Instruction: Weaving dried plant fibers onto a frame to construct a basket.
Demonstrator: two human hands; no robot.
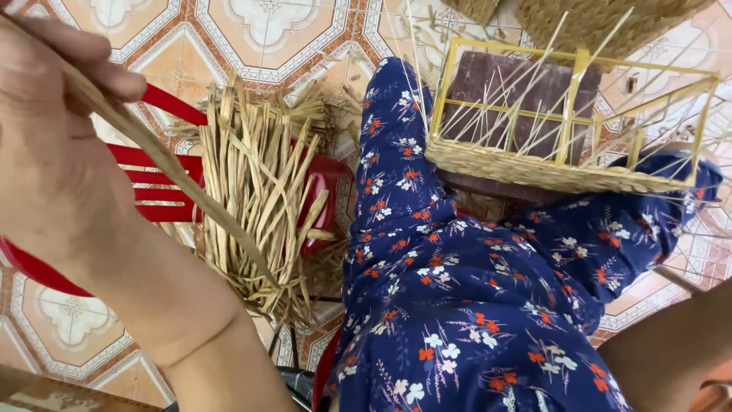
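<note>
From the head camera we look down past our own lap, clad in dark blue cloth with red and white flowers [488, 305], to a tiled floor [252, 30] patterned in orange and cream.

Our left hand [46, 145] fills the upper left of the view, raised close to the lens. Its fingers [91, 72] are curled shut around one long dried straw strand [183, 194], which runs from the hand slantwise down to the right and ends over the bundle of straw [263, 191]. That bundle (a thick sheaf of flat, pale tan strips) lies across a red plastic chair [164, 179] just left of our knee, with loose ends spilling off the seat's near edge.

Of our right arm we see only the forearm [671, 343] at the lower right corner; the hand itself is out of frame, so we cannot tell how its fingers stand.

On our right knee rests a yellow wire frame [579, 114], box-shaped, with a band of woven straw already around its lower edge [549, 172] and thin upright stakes poking out at many angles. Behind it, at the top edge, part of a finished woven basket [602, 23] shows.
</note>
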